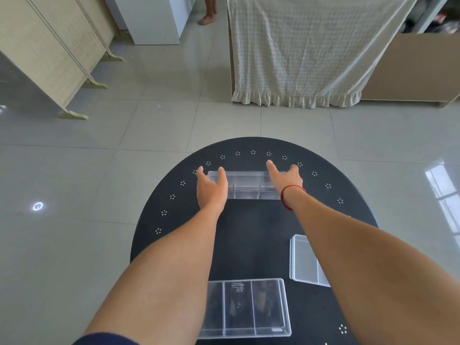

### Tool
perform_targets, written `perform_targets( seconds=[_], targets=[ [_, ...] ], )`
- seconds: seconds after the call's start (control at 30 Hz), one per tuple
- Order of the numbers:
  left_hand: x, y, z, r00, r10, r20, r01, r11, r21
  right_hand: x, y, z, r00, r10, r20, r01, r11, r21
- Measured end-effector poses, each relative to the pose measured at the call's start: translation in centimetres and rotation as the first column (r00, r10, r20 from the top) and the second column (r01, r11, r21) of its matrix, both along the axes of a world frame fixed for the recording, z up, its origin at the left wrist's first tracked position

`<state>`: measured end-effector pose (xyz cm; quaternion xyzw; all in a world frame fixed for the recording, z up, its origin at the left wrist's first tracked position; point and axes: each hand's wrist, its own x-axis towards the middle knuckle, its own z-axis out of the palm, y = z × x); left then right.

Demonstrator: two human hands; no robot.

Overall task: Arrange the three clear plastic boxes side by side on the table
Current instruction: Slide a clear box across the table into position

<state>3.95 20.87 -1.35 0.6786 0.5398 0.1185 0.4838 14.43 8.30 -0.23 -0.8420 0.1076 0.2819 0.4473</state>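
Three clear plastic boxes lie on a round black table (249, 227). The far box (246, 185), long and split into three compartments, lies crosswise near the table's far edge. My left hand (211, 188) lies over its left end, thumb outside the end wall. My right hand (286, 179) is at its right end, index finger stretched along the top, thumb spread to the right. Both hands have their fingers apart and show no firm grip. A second three-compartment box (246, 307) lies at the near edge. My right forearm partly hides a third box (305, 260) at the right.
White dotted flower marks ring the table's rim. Grey tiled floor (99, 158) surrounds the table. A folding screen (49, 58) stands at the left, a white cabinet (154, 21) at the back, cloth-draped furniture (298, 51) behind. A person's bare foot (206, 19) shows far back.
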Motion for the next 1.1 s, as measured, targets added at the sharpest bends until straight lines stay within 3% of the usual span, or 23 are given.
perform_targets(
  seconds=[0.27, 0.57, 0.73, 0.8, 0.9, 0.93, 1.1],
  targets=[
    [-1.6, -2.0, -0.1, 0.997, -0.076, -0.017, 0.076, 0.997, 0.029, -1.8, -2.2, -0.1, 1.0, 0.014, 0.025, -0.012, 0.999, -0.043],
    [-4.0, -5.8, -2.2, 0.979, -0.145, -0.144, 0.146, 0.989, 0.0, -4.7, -5.0, -2.3, 0.993, 0.114, 0.028, -0.112, 0.991, -0.069],
    [-5.3, -6.6, -4.0, 0.971, -0.163, -0.175, 0.164, 0.986, -0.009, -6.2, -6.1, -4.1, 0.971, 0.231, 0.06, -0.216, 0.957, -0.195],
    [-5.3, -6.6, -4.2, 0.965, -0.176, -0.196, 0.193, 0.979, 0.071, -6.3, -6.0, -4.2, 0.947, 0.302, 0.107, -0.269, 0.931, -0.245],
    [-5.1, -6.7, -4.0, 0.9, -0.286, -0.328, 0.399, 0.843, 0.36, -6.5, -5.8, -4.3, 0.854, 0.479, 0.205, -0.373, 0.836, -0.403],
    [-5.0, -6.7, -4.0, 0.866, -0.361, -0.345, 0.483, 0.782, 0.394, -6.6, -5.6, -4.4, 0.816, 0.533, 0.226, -0.406, 0.805, -0.433],
    [-4.6, -5.2, -5.0, 0.669, -0.574, -0.473, 0.718, 0.664, 0.21, -6.2, -3.6, -4.6, 0.754, 0.642, 0.138, -0.518, 0.71, -0.478]
  ],
)
